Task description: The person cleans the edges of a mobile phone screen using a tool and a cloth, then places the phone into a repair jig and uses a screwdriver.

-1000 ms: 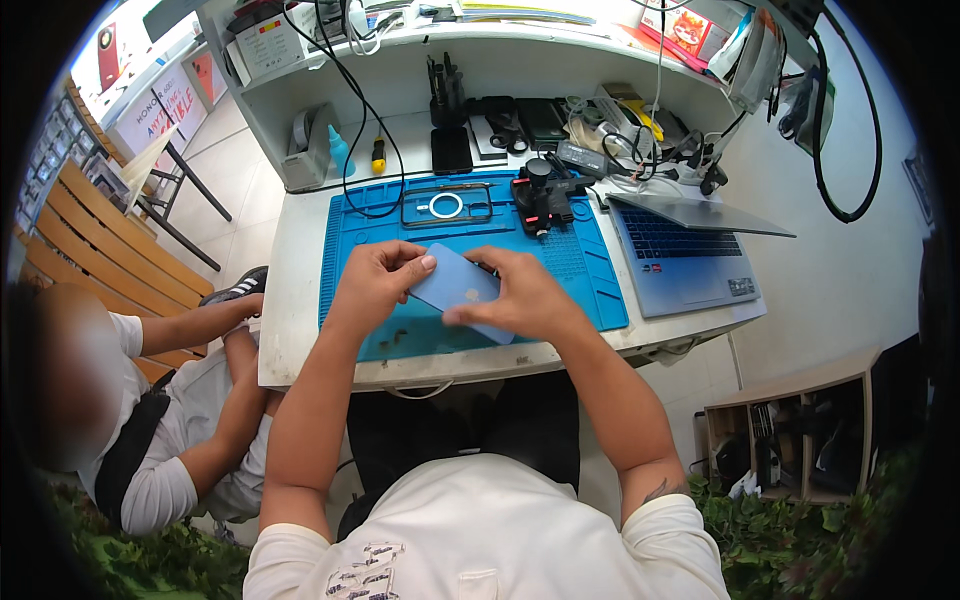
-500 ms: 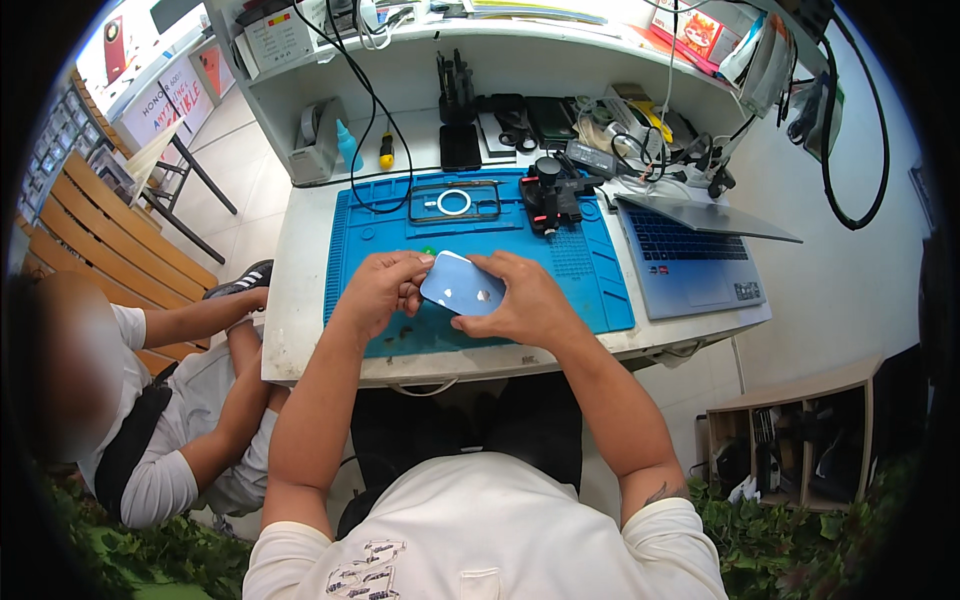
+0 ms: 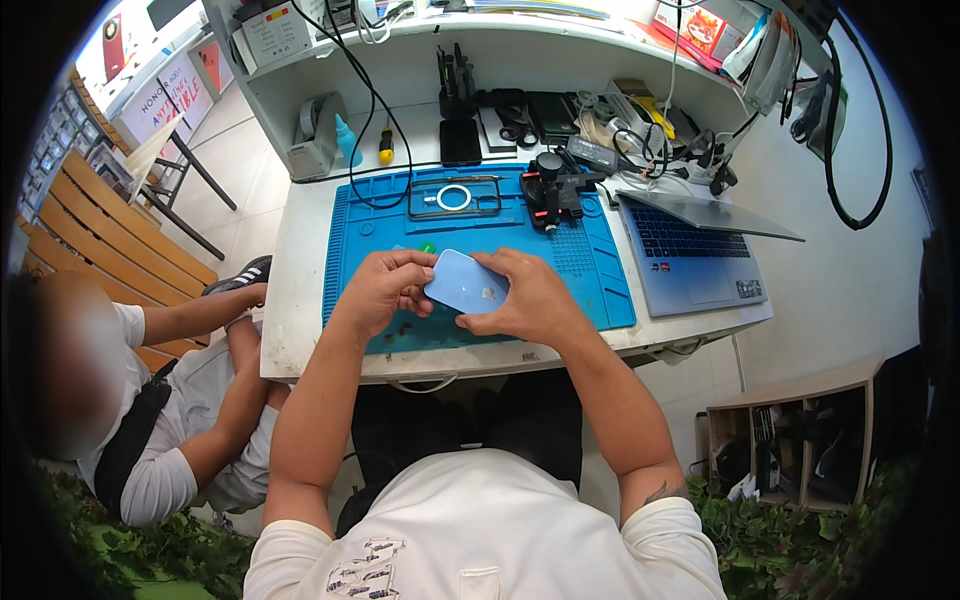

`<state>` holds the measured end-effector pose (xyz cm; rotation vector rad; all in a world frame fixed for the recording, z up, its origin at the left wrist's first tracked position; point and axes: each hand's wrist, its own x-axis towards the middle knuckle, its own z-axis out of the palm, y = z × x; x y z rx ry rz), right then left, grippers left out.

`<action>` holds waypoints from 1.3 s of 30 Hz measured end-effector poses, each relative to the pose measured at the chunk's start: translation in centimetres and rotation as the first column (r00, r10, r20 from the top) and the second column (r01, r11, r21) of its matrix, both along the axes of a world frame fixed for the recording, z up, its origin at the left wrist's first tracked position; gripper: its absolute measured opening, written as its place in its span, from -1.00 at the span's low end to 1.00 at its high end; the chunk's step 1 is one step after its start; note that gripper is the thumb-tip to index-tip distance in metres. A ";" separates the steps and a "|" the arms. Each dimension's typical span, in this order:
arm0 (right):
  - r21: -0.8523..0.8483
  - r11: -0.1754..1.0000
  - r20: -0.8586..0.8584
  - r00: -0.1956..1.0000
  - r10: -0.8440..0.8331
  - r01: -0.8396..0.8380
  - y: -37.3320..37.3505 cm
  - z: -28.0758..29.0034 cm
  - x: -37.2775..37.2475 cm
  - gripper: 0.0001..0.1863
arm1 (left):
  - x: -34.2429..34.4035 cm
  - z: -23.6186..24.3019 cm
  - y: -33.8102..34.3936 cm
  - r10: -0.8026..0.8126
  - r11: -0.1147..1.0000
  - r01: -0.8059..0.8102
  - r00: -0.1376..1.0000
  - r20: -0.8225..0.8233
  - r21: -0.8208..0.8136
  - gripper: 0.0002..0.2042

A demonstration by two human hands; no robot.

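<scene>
A light-blue smartphone (image 3: 460, 281) with rounded corners is held over the blue work mat (image 3: 350, 235), its glossy face turned up. My right hand (image 3: 535, 298) grips it by its right end, thumb along the near edge and fingers along the far edge. At the upper left corner, the thumb and fingertips of my left hand (image 3: 388, 288) are closed against its edge; whether they pinch anything thin there cannot be made out. Just beyond the left fingertips, a small green item (image 3: 428, 248) lies on the mat, partly hidden.
A phone frame with a white ring (image 3: 454, 199) and a black clamp-like holder (image 3: 550, 190) are on the mat. Right of it stands an open laptop (image 3: 690, 250). Behind are a black phone (image 3: 460, 143), a blue bottle (image 3: 347, 143) and tangled cables (image 3: 640, 140). A seated person (image 3: 190, 420) is at left.
The phone has shifted slightly right and its tilt has changed, so the pale patches on its face look different. More of the green item shows beyond my left fingertips.
</scene>
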<state>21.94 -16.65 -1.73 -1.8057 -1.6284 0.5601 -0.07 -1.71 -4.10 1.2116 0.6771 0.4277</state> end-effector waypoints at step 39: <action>0.065 0.992 0.131 0.985 -0.113 0.105 -2.1 -2.1 1.6 -0.08 | -0.6 0.5 5.5 0.178 0.539 0.402 0.805 -0.566 0.740 -0.32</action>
